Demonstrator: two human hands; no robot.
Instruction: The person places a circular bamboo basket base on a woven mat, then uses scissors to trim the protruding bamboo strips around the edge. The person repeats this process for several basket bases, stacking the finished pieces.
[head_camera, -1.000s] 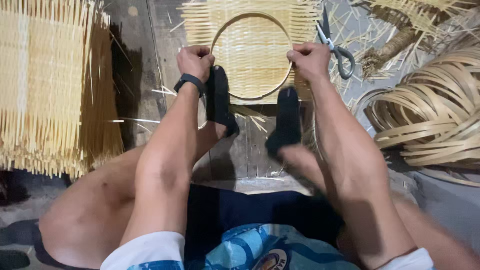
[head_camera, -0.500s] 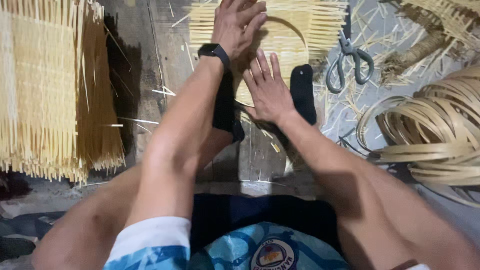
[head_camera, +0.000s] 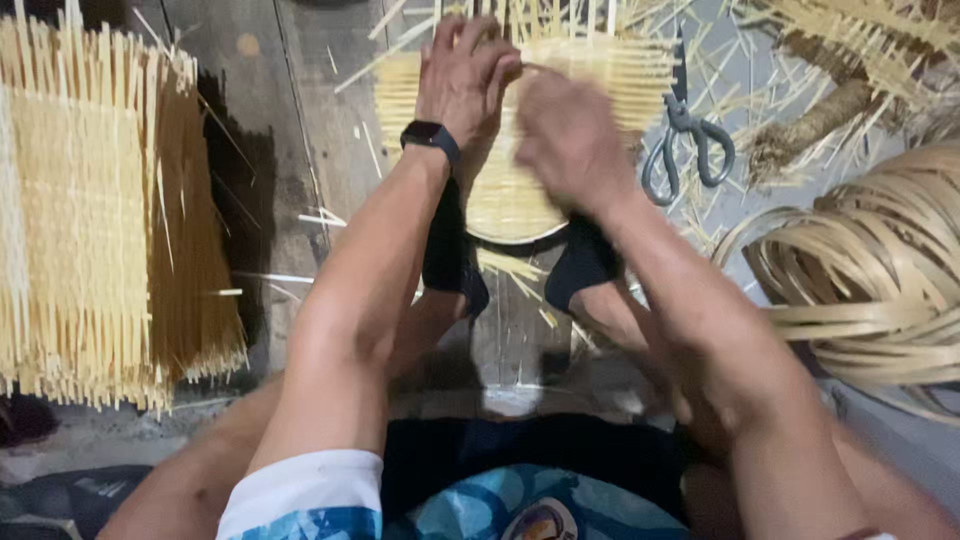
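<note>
both of us press down on the woven bamboo mat (head_camera: 520, 190): our left hand (head_camera: 465, 75) lies curled over its far edge, our right hand (head_camera: 570, 140), blurred, rests beside it; whether either actually grips we cannot tell. feet pin the mat's near edge, scissors (head_camera: 685, 150) just beside.

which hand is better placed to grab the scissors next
The right hand, probably. It is over the right part of the woven bamboo mat, and the scissors lie on the floor just to its right. The left hand rests on the mat's left side and would have to cross over.
</note>
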